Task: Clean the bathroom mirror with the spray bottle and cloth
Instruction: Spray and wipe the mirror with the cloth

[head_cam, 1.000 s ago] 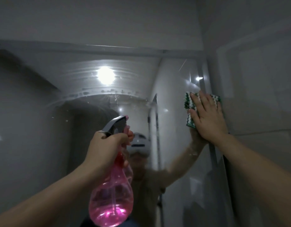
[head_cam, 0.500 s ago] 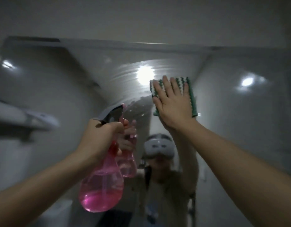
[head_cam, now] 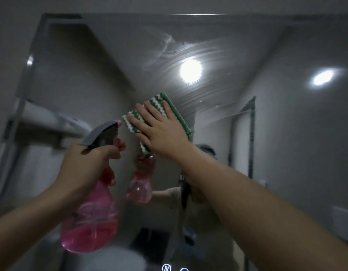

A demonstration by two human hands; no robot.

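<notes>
Mirror glass (head_cam: 286, 133) fills almost the whole view, and its top edge runs straight across near the top of the picture. Curved wet streaks (head_cam: 188, 55) lie on the glass in the upper middle, around the reflection of a round ceiling lamp (head_cam: 190, 71). To the right of the streaks the glass shows much open surface, and also to the upper left.

The pink spray bottle (head_cam: 91, 216) is low and left of the middle, in front of the glass. Its long axis is nearly upright, a little tilted, with the round body down and the grey spray head (head_cam: 102, 135) up; the nozzle points up and to the right, toward the mirror. The left hand (head_cam: 87, 167) grips the bottle at the neck, fingers curled around it.

The green and white cloth (head_cam: 165, 106) lies flat against the glass at the middle, its long side slanting from upper left down to the right. The right hand (head_cam: 163, 132) presses on it with straight, spread fingers.

Two small round lit icons (head_cam: 166, 267) sit at the bottom edge of the mirror. No readable writing shows on the bottle.
</notes>
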